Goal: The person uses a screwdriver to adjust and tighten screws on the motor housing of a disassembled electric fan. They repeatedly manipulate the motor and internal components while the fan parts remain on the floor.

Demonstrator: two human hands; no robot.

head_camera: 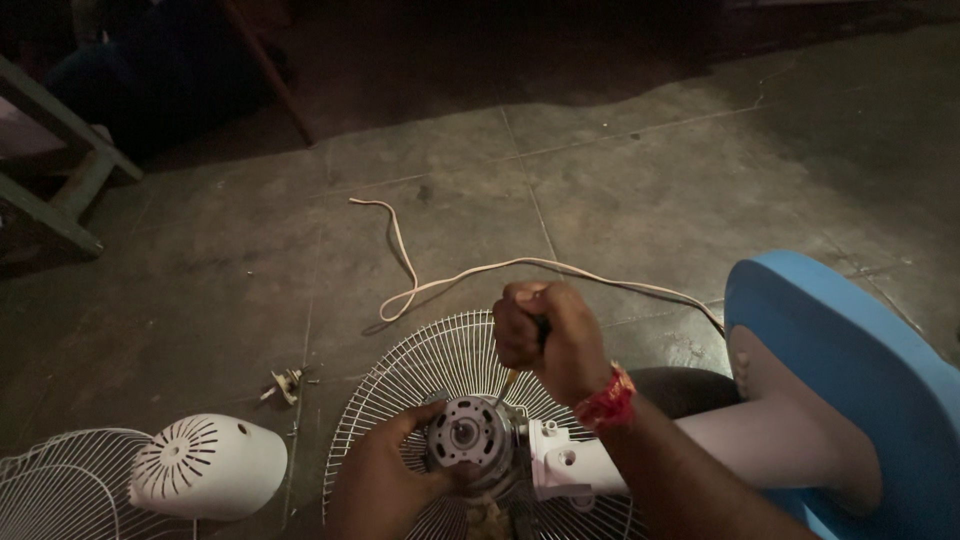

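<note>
On the floor, low down: a stand fan lies taken apart on grey stone tiles [640, 190] in dim light.

Right hand: the right hand [548, 338] is fisted tight round the dark handle of a screwdriver [540, 335], held upright, its shaft running down toward the top edge of the motor. A red band sits on that wrist.

Left hand: the left hand [385, 478] cups the fan motor [467, 438] from the left and below, fingers curled against its round metal housing, thumb near the front face.

Motor: it faces up toward the viewer, bare, with its shaft in the centre, and sits at the middle of the wire grille.

Wire grille: the white rear guard [420, 370] spreads out around and behind the motor, lying flat against the floor.

Neck and base: a white neck piece [570, 465] joins the motor on its right and runs into the white column [770, 440], which meets the blue round base [850, 370] tipped up on edge at the right.

Cord: a pale cable [450, 280] snakes over the tiles beyond the grille, looping away to the left.

Loose parts: a white vented motor cover [205, 465] lies at the left, just beside a second wire guard [60, 485]; a small metal piece [288, 384] with screws lies between the cover and the grille.

Far left: a pale wooden frame [60, 170] stands in shadow.
</note>
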